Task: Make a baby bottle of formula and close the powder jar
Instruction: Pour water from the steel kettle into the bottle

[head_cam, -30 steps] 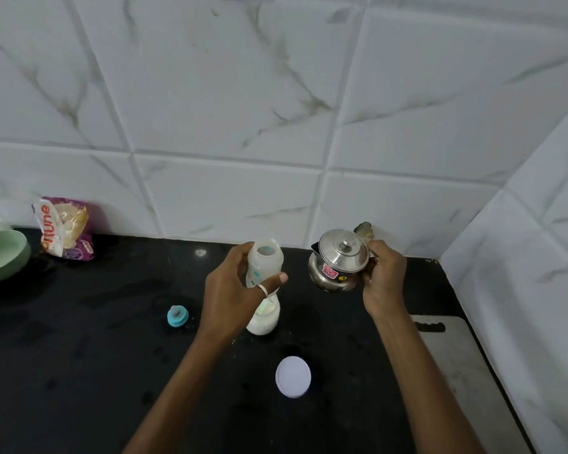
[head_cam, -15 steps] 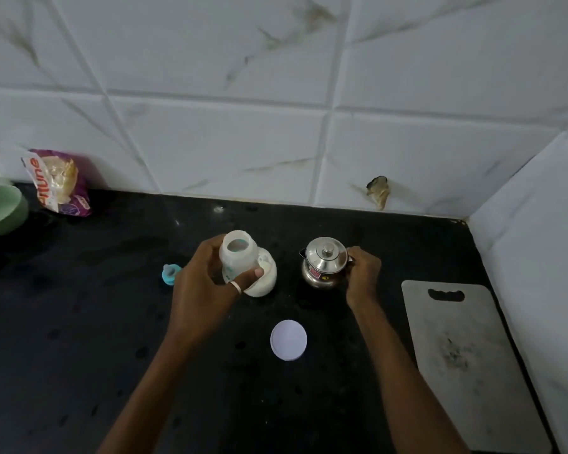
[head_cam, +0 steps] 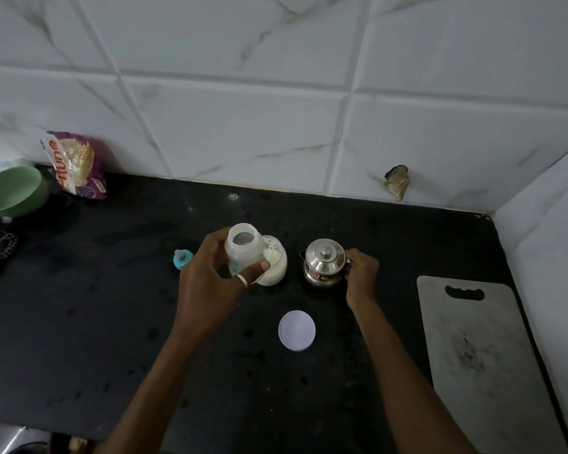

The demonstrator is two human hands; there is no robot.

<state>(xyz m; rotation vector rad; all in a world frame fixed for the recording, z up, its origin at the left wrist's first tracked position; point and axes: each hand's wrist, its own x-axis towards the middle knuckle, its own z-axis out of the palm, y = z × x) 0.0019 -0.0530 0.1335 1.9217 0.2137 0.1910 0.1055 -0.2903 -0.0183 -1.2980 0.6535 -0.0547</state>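
1. Grip, left hand (head_cam: 210, 283): fingers and thumb curled round the baby bottle (head_cam: 243, 252), upright, mouth uncapped, just in front of the open powder jar (head_cam: 276, 270). Risk: the bottle base could knock the jar and spill powder.
2. Right hand (head_cam: 361, 278): fingers pinch the handle of the lidded steel kettle (head_cam: 323, 265), which looks to stand on the counter (head_cam: 112, 322) just right of the jar. Risk: the lid may slide off in a steep pour, and the narrow bottle mouth is easy to overshoot onto my left thumb.
3. Jar lid (head_cam: 296, 329) lies flat nearer to me, apart from the jar. Risk: splashes could wet the exposed powder.
4. Teal teat (head_cam: 182, 258) sits on the counter left of my hand. Risk: my forearm may sweep it off
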